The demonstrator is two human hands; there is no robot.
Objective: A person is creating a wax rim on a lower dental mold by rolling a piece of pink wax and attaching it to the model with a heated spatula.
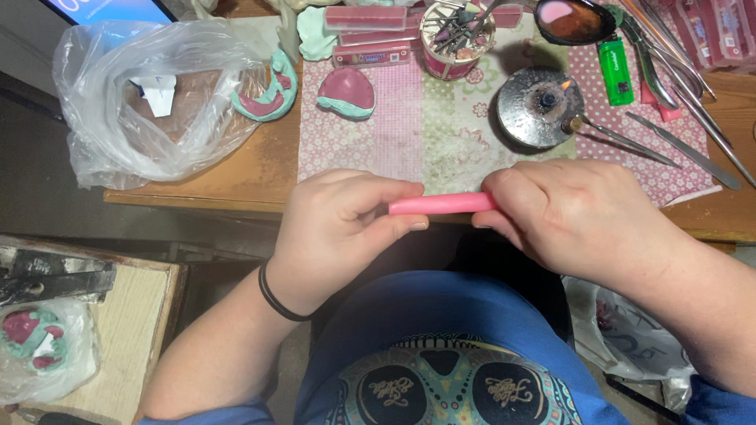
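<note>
Both my hands hold a pink wax roll [442, 204] level in front of the table edge. My left hand [340, 228] pinches its left end between thumb and fingers; a black band circles that wrist. My right hand [568, 214] wraps the right end, hiding that part. Behind the roll lies a patterned cloth mat [394, 134] on the wooden table [197, 177].
A small metal burner [540, 106] with a lit flame stands right of centre, next to a green lighter [615, 72] and long metal tools [685, 142]. A pink and green dental cast [346, 92], a cup of burs [456, 38] and a clear plastic bag [150, 98] sit behind.
</note>
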